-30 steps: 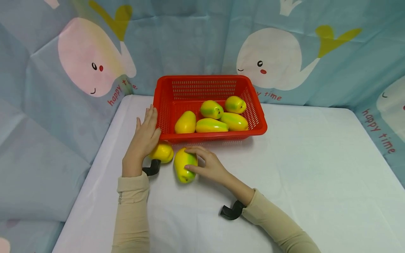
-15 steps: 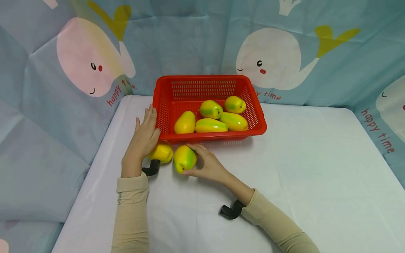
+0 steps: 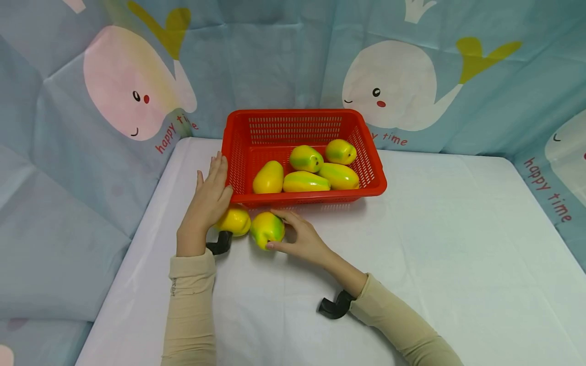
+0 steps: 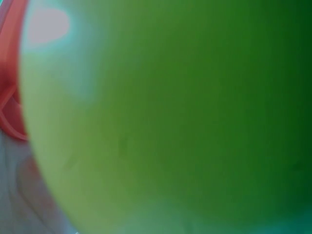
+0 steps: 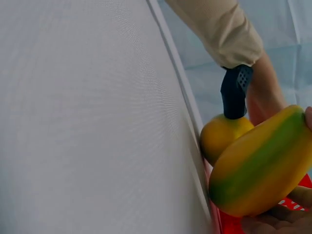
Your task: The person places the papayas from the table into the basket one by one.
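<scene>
My left hand (image 3: 207,195) lies with straight fingers against the left side of the red basket (image 3: 375,191). Under its wrist, a yellow papaya (image 3: 234,221) rests on the table; a blurred green papaya surface (image 4: 161,112) fills most of the left wrist view. In front of the basket, my right hand (image 3: 304,239) grips another papaya (image 3: 267,229) between thumb and fingers. That papaya is tipped, one end toward the head camera; the right wrist view shows the green stripe along the held papaya (image 5: 263,161). Other fingers of the right hand are partly hidden.
Several papayas (image 3: 302,181) lie inside the basket, mostly in its front and right part. The basket stands on a white-covered table (image 3: 458,244) near the blue curtain (image 3: 274,61). Black camera mounts (image 3: 336,305) project from the wrists.
The papaya at my right hand has tipped up and shifted slightly toward the basket. My right thumb has gone from its side to its near end. The left hand has stayed put.
</scene>
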Demonstrator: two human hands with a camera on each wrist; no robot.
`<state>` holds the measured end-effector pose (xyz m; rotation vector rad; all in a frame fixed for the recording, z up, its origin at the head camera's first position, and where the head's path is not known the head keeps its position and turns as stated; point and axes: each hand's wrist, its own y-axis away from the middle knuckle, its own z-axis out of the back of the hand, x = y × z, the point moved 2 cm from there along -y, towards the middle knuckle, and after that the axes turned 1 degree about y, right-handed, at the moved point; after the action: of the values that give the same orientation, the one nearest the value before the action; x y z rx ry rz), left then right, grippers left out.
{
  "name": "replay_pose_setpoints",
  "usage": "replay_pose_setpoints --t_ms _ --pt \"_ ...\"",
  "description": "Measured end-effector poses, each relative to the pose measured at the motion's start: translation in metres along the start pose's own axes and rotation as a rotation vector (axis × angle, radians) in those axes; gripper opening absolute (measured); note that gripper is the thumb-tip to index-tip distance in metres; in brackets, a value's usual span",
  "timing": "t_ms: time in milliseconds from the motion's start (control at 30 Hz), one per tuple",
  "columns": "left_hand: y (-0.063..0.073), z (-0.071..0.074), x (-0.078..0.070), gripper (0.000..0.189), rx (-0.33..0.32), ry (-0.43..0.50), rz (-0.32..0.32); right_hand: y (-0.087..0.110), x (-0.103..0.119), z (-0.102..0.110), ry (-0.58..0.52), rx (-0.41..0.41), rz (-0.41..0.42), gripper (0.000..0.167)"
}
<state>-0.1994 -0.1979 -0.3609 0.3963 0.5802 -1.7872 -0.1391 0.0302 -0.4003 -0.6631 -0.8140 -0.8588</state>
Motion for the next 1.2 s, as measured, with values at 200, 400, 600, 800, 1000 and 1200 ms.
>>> replay_pose_setpoints --t_ms 200,400,600,800,1000,1200 --pt "0.001 0.0 0.0 0.063 0.001 0.004 0.005 0.001 0.002 0.0 -0.031 0.001 0.01 0.069" --pt "0.001 0.0 0.0 0.063 0.003 0.007 0.008 0.002 0.006 0.001 -0.118 0.009 0.017 0.069" --pt "0.001 0.0 0.0 0.064 0.008 0.015 0.011 0.002 0.012 0.004 -0.143 0.001 0.031 0.07" --pt "0.001 0.001 0.0 0.064 0.006 0.015 0.005 0.003 0.018 0.007 -0.148 -0.011 0.074 0.072" --pt "0.001 0.002 0.001 0.064 -0.003 0.014 -0.001 0.005 0.027 0.009 -0.166 -0.007 0.11 0.073" --pt "0.001 0.001 0.0 0.064 0.005 0.019 0.005 0.008 0.039 0.015 -0.167 0.003 0.144 0.074"
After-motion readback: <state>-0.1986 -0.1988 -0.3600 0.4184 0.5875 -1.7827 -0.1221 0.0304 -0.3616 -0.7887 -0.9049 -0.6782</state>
